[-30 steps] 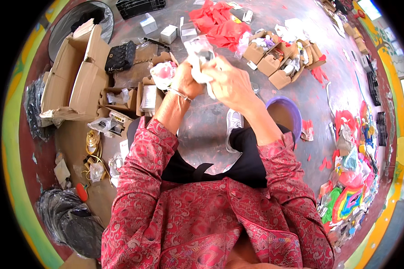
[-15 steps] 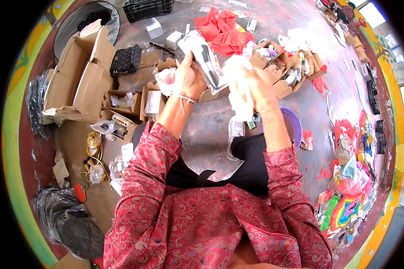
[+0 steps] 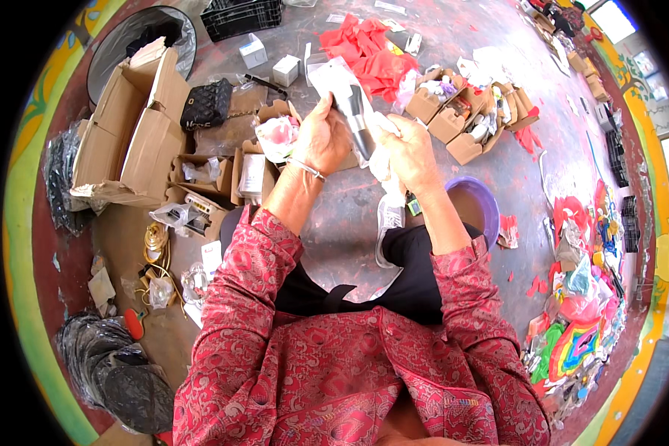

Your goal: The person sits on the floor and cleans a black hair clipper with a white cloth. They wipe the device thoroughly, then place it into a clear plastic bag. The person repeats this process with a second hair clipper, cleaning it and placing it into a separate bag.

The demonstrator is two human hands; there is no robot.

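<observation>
My left hand (image 3: 322, 140) is closed round the side of a long black-and-silver object (image 3: 357, 119) in a clear plastic bag with a whitish upper part. The object's exact kind cannot be made out. In my right hand (image 3: 415, 154) is a bunched white cloth (image 3: 381, 165), pressed against the bag's lower right side. Both hands are raised over the floor in front of my knees. Just left of my left hand, a pink-and-white wrapped bundle (image 3: 277, 137) sits in a small cardboard box.
A large open carton (image 3: 130, 126) and a black quilted bag (image 3: 205, 104) stand at left. Sorted cardboard boxes (image 3: 464, 145) and a red cloth (image 3: 360, 52) lie ahead. A purple basin (image 3: 490, 204) is by my right knee; a colourful heap (image 3: 576, 297) lines the right side.
My right hand has come down and left with the white cloth, now against the bagged object. My left hand has tilted the object slightly, and its black-and-silver body shows more clearly.
</observation>
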